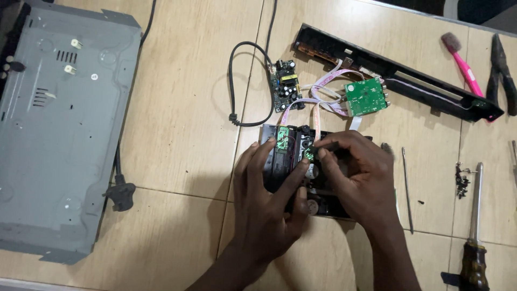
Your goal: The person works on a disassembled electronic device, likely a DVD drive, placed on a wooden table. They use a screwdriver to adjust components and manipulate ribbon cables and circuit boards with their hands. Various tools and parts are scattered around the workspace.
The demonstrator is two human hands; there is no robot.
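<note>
My left hand (269,202) lies nearest me, fingers spread over the black drive unit (291,156) and gripping its left half. My right hand (353,180) comes in from the other side, thumb and forefinger pinched on a small part on top of the unit; I cannot tell what that part is. The unit sits on the tiled table (177,134), mid-frame, mostly hidden under both hands.

At the near right corner I see a big screwdriver (474,237), handle towards me. Just beyond it lies a little heap of screws (461,180), and between that and my right hand a thin rod (407,188) lies along the table.

White ribbon cables (323,97) run up from the unit to two boards beyond it: a dark power board (285,83) and a green board (365,97). A black cord (237,81) loops away from the power board.

Along the left, the grey metal case (59,129) lies flat, a plug (119,195) resting at its right edge.

Farthest off, a long black front panel (398,73) lies slantwise behind the boards. Past its right end are a pink brush (463,62) and black pliers (501,67).
</note>
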